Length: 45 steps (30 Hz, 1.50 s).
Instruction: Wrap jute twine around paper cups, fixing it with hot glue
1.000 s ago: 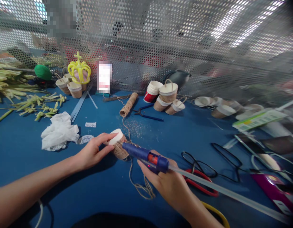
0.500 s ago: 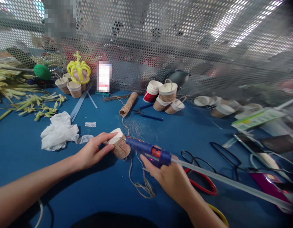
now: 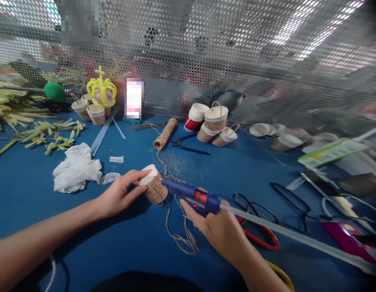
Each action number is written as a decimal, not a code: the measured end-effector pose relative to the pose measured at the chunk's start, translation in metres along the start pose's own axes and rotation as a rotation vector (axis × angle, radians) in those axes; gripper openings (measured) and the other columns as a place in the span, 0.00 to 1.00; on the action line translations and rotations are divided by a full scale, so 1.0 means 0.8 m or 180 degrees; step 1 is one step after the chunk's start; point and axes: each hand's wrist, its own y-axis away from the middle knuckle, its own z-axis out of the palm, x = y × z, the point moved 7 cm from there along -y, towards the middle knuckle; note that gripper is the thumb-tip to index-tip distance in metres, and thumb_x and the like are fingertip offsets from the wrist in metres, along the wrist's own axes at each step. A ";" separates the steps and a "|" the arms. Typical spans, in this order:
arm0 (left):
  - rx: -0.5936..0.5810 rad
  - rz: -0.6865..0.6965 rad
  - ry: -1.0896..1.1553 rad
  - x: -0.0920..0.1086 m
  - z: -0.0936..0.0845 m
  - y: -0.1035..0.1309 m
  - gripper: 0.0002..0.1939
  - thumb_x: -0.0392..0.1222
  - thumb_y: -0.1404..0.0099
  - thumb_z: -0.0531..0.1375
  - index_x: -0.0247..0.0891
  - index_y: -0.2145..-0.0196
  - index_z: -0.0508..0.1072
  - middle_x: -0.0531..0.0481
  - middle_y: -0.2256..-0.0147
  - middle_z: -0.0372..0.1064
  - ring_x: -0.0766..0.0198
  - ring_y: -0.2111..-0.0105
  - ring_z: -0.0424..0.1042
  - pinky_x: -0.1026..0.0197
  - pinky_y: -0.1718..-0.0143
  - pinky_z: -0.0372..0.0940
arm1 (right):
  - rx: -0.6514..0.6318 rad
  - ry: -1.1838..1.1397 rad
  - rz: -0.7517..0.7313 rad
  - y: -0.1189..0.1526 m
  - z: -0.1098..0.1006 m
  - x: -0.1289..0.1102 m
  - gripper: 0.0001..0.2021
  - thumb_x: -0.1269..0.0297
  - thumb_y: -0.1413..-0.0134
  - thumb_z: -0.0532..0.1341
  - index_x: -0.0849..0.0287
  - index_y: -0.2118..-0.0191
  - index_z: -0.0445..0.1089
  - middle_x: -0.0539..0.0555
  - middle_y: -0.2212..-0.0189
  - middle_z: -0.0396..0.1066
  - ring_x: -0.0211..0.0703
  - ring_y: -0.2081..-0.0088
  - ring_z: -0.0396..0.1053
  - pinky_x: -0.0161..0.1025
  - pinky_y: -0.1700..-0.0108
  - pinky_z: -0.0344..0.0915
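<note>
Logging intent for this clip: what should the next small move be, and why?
Probably a light squeeze of the glue gun, where the white part of the cup meets its twine wrap. The right hand holds the gun with its nozzle at that edge, and the left hand grips the cup; whether the nozzle touches is too small to tell.

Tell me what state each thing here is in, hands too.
Left hand: holding the twine-wrapped cup
Right hand: gripping the glue gun
Twine-wrapped cup: tilted, white end bare
Glue gun: red light lit
Glue stick: inserted
Twine roll: lying down, partly unwound
Pliers: handles spread
Screen: upright, lit
White bundle: crumpled
Red-and-white cups: nested
</note>
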 end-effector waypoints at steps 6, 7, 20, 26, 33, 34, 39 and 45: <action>0.0006 -0.0009 -0.0049 0.000 0.000 0.001 0.19 0.39 0.36 0.50 0.36 0.47 0.58 0.44 0.57 0.66 0.62 0.61 0.67 0.59 0.59 0.63 | 0.0007 -0.0321 0.0296 0.000 0.001 0.009 0.20 0.77 0.52 0.47 0.55 0.62 0.74 0.54 0.83 0.70 0.49 0.70 0.70 0.45 0.68 0.64; 0.0004 -0.0022 -0.0048 0.000 0.000 0.001 0.19 0.39 0.36 0.50 0.36 0.47 0.58 0.44 0.57 0.66 0.63 0.61 0.67 0.59 0.60 0.63 | 0.0001 -0.0294 0.0321 0.000 0.001 0.011 0.20 0.77 0.52 0.48 0.56 0.61 0.74 0.54 0.84 0.69 0.49 0.72 0.70 0.44 0.69 0.64; -0.0008 -0.0010 0.0021 0.000 0.000 0.001 0.19 0.38 0.36 0.50 0.37 0.47 0.58 0.44 0.58 0.66 0.63 0.61 0.67 0.59 0.60 0.63 | -0.0228 0.0075 0.0187 -0.003 0.004 0.006 0.23 0.80 0.56 0.47 0.56 0.60 0.73 0.54 0.83 0.70 0.50 0.66 0.71 0.44 0.68 0.65; 0.0023 0.0038 -0.0010 0.002 0.000 0.001 0.19 0.38 0.37 0.50 0.36 0.47 0.59 0.43 0.56 0.65 0.62 0.59 0.66 0.58 0.57 0.63 | -0.0060 -0.0447 0.0488 0.009 0.009 0.017 0.20 0.77 0.53 0.48 0.55 0.60 0.73 0.55 0.78 0.73 0.51 0.63 0.71 0.47 0.65 0.66; 0.0040 0.0004 -0.0043 0.000 0.000 0.000 0.19 0.39 0.37 0.50 0.37 0.47 0.59 0.43 0.55 0.65 0.61 0.59 0.67 0.57 0.58 0.63 | -0.0010 -0.0470 0.0559 0.009 0.006 0.016 0.18 0.72 0.50 0.49 0.52 0.63 0.74 0.54 0.74 0.74 0.50 0.63 0.70 0.45 0.67 0.66; 0.0045 0.0016 -0.0051 0.000 0.000 0.000 0.19 0.39 0.37 0.50 0.37 0.47 0.59 0.43 0.55 0.65 0.61 0.59 0.67 0.57 0.58 0.63 | 0.0030 -0.0458 0.0511 0.007 0.004 0.014 0.18 0.73 0.50 0.48 0.52 0.63 0.74 0.55 0.75 0.74 0.51 0.64 0.70 0.46 0.67 0.66; 0.0034 0.0065 -0.0072 0.000 0.000 0.001 0.19 0.38 0.37 0.50 0.37 0.47 0.58 0.43 0.55 0.65 0.61 0.59 0.66 0.58 0.58 0.63 | 0.0167 -0.0379 0.0368 0.002 -0.003 0.007 0.18 0.73 0.48 0.48 0.52 0.63 0.74 0.57 0.77 0.73 0.52 0.66 0.70 0.48 0.67 0.65; 0.0025 0.0050 -0.0041 0.002 0.000 0.001 0.19 0.38 0.36 0.50 0.36 0.47 0.58 0.44 0.57 0.66 0.63 0.61 0.66 0.59 0.59 0.63 | 0.0140 -0.0591 0.0677 0.007 -0.002 0.011 0.18 0.68 0.47 0.46 0.53 0.63 0.73 0.57 0.78 0.71 0.53 0.66 0.70 0.46 0.70 0.64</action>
